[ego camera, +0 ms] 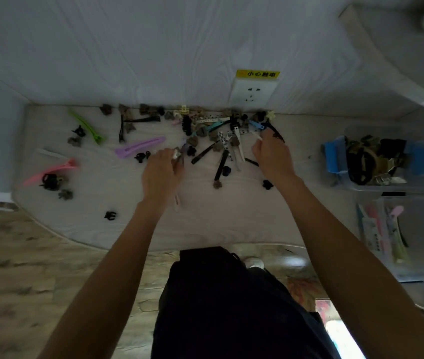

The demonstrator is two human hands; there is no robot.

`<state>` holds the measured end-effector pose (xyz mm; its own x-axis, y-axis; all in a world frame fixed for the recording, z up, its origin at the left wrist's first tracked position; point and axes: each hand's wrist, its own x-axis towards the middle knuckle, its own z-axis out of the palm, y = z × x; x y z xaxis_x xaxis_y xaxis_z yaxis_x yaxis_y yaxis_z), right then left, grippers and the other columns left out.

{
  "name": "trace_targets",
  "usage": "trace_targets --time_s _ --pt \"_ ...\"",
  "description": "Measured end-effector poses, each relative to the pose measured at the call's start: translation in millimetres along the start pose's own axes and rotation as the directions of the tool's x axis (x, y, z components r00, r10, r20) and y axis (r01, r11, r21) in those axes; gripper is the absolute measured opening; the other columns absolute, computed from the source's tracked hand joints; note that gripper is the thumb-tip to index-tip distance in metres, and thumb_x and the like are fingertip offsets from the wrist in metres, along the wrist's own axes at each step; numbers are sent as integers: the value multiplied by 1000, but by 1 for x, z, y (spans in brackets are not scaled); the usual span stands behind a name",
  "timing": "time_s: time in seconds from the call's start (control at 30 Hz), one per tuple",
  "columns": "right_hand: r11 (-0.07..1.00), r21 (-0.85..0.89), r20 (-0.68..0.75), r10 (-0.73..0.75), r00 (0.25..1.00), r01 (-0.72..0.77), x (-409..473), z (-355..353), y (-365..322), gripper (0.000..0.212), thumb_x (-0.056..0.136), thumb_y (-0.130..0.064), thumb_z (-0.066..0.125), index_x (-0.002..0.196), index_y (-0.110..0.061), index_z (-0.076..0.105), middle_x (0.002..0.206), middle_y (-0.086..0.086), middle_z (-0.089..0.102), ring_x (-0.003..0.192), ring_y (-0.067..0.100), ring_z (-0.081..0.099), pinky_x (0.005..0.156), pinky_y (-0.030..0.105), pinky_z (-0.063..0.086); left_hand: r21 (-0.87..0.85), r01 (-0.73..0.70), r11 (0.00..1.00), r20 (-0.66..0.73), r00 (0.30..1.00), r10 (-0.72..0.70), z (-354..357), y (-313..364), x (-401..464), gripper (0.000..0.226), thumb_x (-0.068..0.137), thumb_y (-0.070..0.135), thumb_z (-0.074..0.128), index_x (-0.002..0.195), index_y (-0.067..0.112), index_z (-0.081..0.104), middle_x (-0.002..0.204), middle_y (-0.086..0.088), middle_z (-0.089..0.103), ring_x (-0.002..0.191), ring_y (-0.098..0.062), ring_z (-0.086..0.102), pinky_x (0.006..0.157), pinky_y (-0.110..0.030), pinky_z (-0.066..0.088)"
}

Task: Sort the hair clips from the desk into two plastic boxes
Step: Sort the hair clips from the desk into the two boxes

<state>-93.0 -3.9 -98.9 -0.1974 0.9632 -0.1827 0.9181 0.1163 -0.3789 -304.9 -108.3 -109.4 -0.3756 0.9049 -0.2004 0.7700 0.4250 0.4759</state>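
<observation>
While both arms reach forward, the pale desk point(81, 224) carries a loose heap of hair clips point(216, 130) along the wall, with strays spread to the left. Two clear plastic boxes stand at the right edge: the far box point(366, 186) holds dark claw clips, the near box point(387, 270) long pastel ones. Near the heap, the left hand point(160, 172) pinches a small silver clip point(177, 154) with curled fingers. At the heap's right end, the right hand point(273, 154) grips a thin white clip point(257, 136).
</observation>
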Motion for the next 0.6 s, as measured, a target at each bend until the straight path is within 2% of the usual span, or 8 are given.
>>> trace_targets --time_s 0.1,0.2,0.33,0.43,0.53,0.6 --pt "1000 29 74 -9 997 7 -1 8 -10 21 96 -12 39 108 1 50 82 13 54 76 27 52 68 38 41 -3 112 994 10 994 -112 0 -5 9 21 90 18 46 101 2 54 102 -19 59 100 -36 53 77 -42 41" --pt "999 -35 158 10 987 -5 0 15 -10 25 94 -15 41 112 1 48 108 23 59 94 35 57 79 38 40 14 126 992 45 991 -126 4 3 15 22 91 21 46 100 3 53 103 -18 59 100 -35 53 73 -40 41" --pt "987 -160 150 27 988 -2 -5 12 10 29 89 -17 51 112 0 48 115 20 54 99 33 54 83 37 38 42 175 984 102 979 -179 9 10 18 45 91 44 47 114 6 51 113 -16 59 109 -33 51 84 -42 45" --pt "974 -225 180 82 980 -41 -12 7 26 31 94 -20 45 116 1 48 119 24 49 99 35 53 83 37 38 80 199 977 131 969 -208 13 10 19 61 82 55 55 122 11 46 120 -13 56 118 -31 46 88 -41 43" --pt "967 -255 215 38 976 19 -16 5 28 32 98 -20 38 119 2 48 124 24 45 99 37 52 84 38 37 102 185 978 150 968 -199 12 12 24 58 81 51 59 122 12 46 118 -14 56 116 -31 48 88 -40 44" --pt "967 -252 204 6 979 47 -16 4 25 31 98 -20 36 118 2 48 121 23 47 98 37 52 81 38 37 131 124 984 162 976 -145 9 14 27 49 84 45 58 118 12 50 112 -15 59 111 -32 51 84 -39 46"
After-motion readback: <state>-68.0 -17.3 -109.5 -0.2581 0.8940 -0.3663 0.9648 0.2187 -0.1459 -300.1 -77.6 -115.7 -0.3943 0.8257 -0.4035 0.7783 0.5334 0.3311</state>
